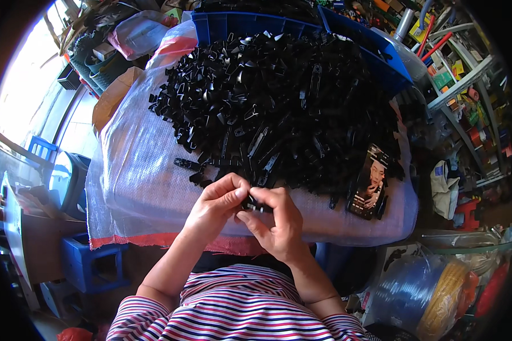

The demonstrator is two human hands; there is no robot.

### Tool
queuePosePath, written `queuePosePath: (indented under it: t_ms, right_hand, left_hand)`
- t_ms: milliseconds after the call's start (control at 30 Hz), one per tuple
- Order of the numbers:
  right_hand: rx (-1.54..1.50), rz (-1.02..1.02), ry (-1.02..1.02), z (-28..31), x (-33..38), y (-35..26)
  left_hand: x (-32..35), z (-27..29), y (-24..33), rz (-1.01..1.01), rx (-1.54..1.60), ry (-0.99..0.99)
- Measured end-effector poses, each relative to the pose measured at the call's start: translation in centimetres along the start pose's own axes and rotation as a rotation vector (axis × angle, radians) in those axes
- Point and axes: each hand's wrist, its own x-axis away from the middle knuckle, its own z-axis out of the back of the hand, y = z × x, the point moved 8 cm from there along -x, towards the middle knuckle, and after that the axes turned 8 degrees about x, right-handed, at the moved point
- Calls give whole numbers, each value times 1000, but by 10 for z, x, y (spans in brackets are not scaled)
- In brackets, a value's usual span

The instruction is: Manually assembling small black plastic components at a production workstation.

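The small black part (253, 206) sits between the 2 grips, just above the near edge of the heap. The left grip (215, 203) pinches it with thumb and forefinger from the left; the right grip (281, 224) closes on it from the right, forefinger above and thumb below. Fingers cover much of the part, so its exact shape, and whether it is 1 piece or 2, cannot be told.

The step in hand looks like fingertip work on this part. For that, the left grip would do best as a steady anchor while the right grip makes the small turns or presses. Pressure should come square along the part, since a slanted push could make it slip or flick out. Opening the fingertips slightly would bring more of it into view.

Directly beyond both grips lies the heap of black pieces (256, 113), where a dropped part would be hard to pick out; working a little nearer the body, over the pale woven sheet (136, 170), seems safer. To the right of the right grip, the phone (368, 184) lies near enough that a wide elbow swing might nudge it.
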Motion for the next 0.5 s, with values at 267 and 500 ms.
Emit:
queuePosePath:
  t_ms: [267, 500]
  right_hand:
    - [-1, -297, -39, 21, 13, 22]
    - [-17, -393, -49, 20, 18, 22]
  left_hand:
    - [-6, 0, 7, -35, -22, 1]
    - [-7, 0, 0, -79, -45, 0]
